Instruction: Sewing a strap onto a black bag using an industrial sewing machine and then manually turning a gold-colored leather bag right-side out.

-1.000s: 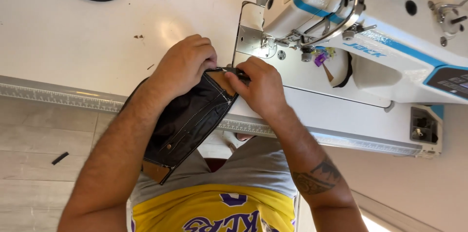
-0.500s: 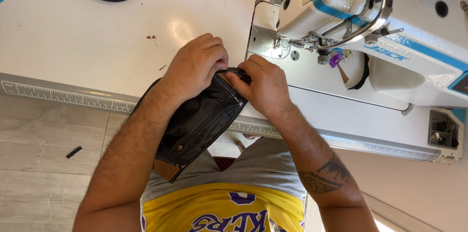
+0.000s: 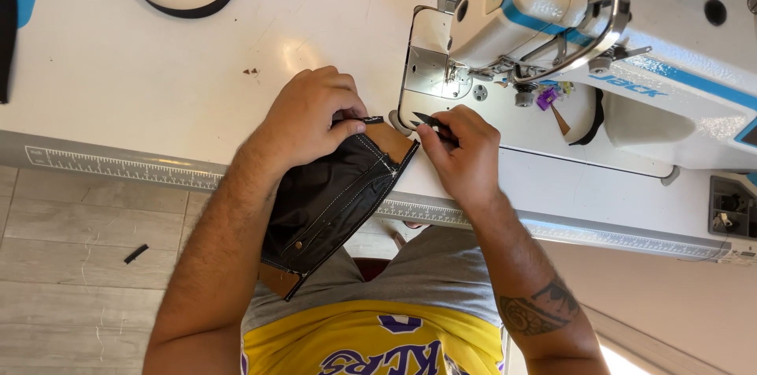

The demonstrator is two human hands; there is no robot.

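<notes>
Our right hand [image 3: 465,156] has pulled off the dark denim piece [image 3: 335,197], now pinching small black snips [image 3: 432,121]. Left hand [image 3: 311,119] still pinches the fabric's top edge at frame center; trimming looks done.

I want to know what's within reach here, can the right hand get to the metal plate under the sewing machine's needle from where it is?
Probably yes. The right hand sits just below the needle plate, pinching a small dark strip, and only bare white table lies between them.
</notes>
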